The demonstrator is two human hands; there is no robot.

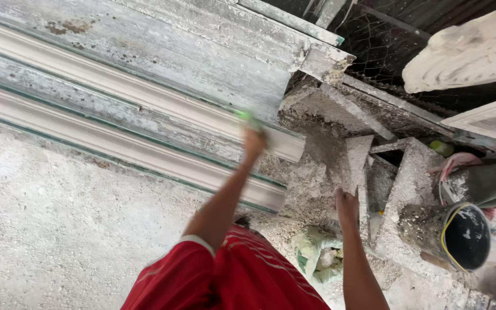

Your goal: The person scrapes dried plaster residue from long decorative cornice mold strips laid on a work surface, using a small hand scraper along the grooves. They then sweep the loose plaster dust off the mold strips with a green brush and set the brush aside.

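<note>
While left hand (254,140) grips green tool (247,116), right hand (347,206) loose, black-lined bucket (452,234) nearby

I see long mouldings (116,86) of matt, chalky plaster across the upper left. The floor (47,229) looks rough and gritty; my red sleeve (173,281) is smooth cloth.

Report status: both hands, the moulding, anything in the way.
Left hand gripping a blurred green tool against the long white moulding. Right hand empty, near plaster-caked frame. Black bucket lies right, clear of the moulding.

Dusty concrete floor (47,229), plaster-caked planks (144,51).
</note>
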